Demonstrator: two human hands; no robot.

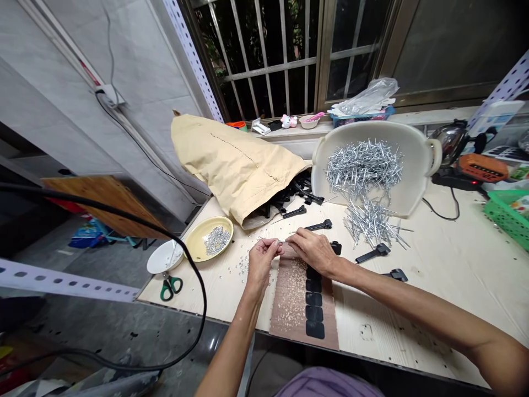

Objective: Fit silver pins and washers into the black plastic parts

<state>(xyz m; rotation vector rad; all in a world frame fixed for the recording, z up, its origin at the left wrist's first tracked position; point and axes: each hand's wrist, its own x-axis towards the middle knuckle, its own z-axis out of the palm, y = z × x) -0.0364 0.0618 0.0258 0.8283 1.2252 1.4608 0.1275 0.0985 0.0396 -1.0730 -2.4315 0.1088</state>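
My left hand (pixel 262 260) and my right hand (pixel 313 249) meet over the far end of a brown board (pixel 291 300) on the table. Between their pinched fingertips lies a thin metal pin (pixel 284 241). The left fingers pinch its left end, where a tiny part may sit, too small to make out. A row of black plastic pieces (pixel 314 309) lies along the board's right side. Small silver bits (pixel 243 263) are scattered left of my left hand.
A cream scoop (pixel 413 165) spills silver pins (pixel 363 182) onto the table. A tan sack (pixel 235 165) spills black plastic parts (pixel 295 193). A yellow dish of small silver parts (pixel 209 238), a white bowl (pixel 164 256) and green scissors (pixel 171 286) sit left. A green basket (pixel 506 218) stands right.
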